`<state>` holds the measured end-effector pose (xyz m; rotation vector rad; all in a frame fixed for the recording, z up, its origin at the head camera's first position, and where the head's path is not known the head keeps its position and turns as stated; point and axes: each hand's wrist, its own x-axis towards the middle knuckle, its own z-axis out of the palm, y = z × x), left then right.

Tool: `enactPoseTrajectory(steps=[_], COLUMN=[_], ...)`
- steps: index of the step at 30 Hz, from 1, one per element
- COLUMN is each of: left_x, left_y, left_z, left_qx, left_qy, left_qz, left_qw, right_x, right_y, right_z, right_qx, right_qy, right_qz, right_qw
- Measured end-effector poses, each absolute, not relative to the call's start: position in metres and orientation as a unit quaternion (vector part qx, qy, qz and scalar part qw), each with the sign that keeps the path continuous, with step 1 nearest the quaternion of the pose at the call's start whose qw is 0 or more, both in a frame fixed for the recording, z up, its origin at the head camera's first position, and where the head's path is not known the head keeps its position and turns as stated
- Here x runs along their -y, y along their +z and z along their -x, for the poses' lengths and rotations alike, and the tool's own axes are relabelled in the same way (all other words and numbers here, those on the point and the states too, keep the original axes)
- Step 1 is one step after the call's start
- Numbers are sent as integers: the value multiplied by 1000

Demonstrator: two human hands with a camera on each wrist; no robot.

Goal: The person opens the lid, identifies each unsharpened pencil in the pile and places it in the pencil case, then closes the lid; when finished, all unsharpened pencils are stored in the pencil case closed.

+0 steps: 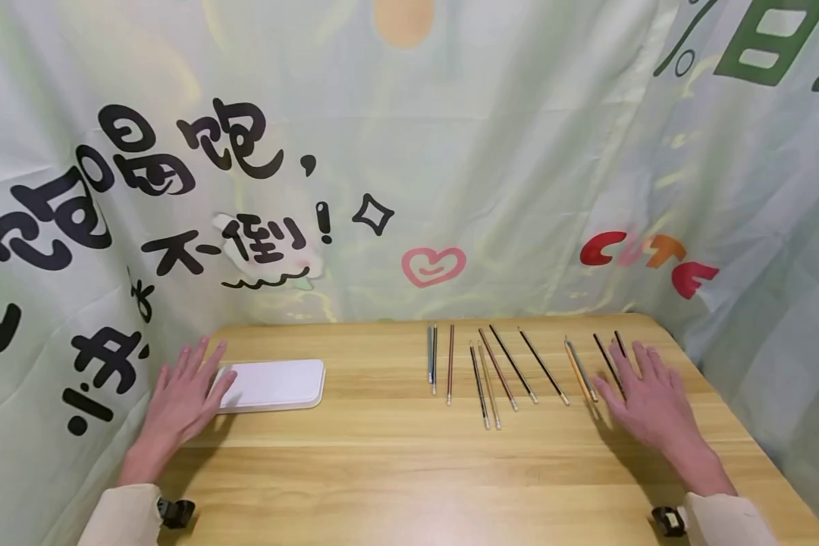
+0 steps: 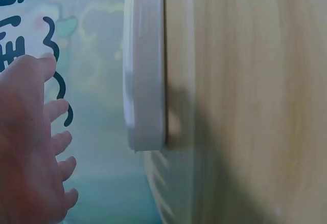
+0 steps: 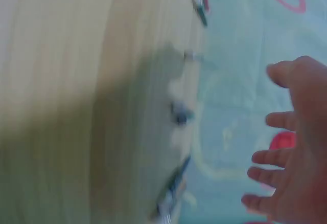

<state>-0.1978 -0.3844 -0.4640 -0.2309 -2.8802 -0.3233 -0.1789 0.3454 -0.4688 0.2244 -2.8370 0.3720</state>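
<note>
My left hand (image 1: 186, 394) is held with spread fingers over the left end of a flat white case (image 1: 276, 384). In the left wrist view a gap separates that hand (image 2: 25, 142) from the case's side (image 2: 148, 75). Over on the right, my right hand (image 1: 648, 398) hovers with fingers extended above black pencils (image 1: 607, 358), partly covering them. An orange pencil (image 1: 577, 371) and a blue-grey one lie just left of it. The right wrist view shows the hand (image 3: 306, 147) holding nothing, with blurred pencil ends (image 3: 180, 112) below.
Several more pencils, dark, brown and tan, lie spread over the wooden table (image 1: 396, 470), among them a brown pencil (image 1: 450, 364) and a black pencil (image 1: 543, 365). A printed curtain (image 1: 505, 167) hangs behind and along both sides.
</note>
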Motion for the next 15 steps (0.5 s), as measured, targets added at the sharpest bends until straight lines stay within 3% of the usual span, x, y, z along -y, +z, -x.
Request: enactPoseTrajectory(steps=[6,15], left_x=[387,388], left_y=[-472,-494], left_z=[196,208], left_qx=[969,948], left_qy=[-192,-308], left_qz=[99,62], left_qw=[117,46], right_x=[-287,-193], right_y=[-473,-467], right_z=[190,202], right_qx=[931,883], right_qy=[261,394], right_qz=[-143,-180], right_qw=[210,182])
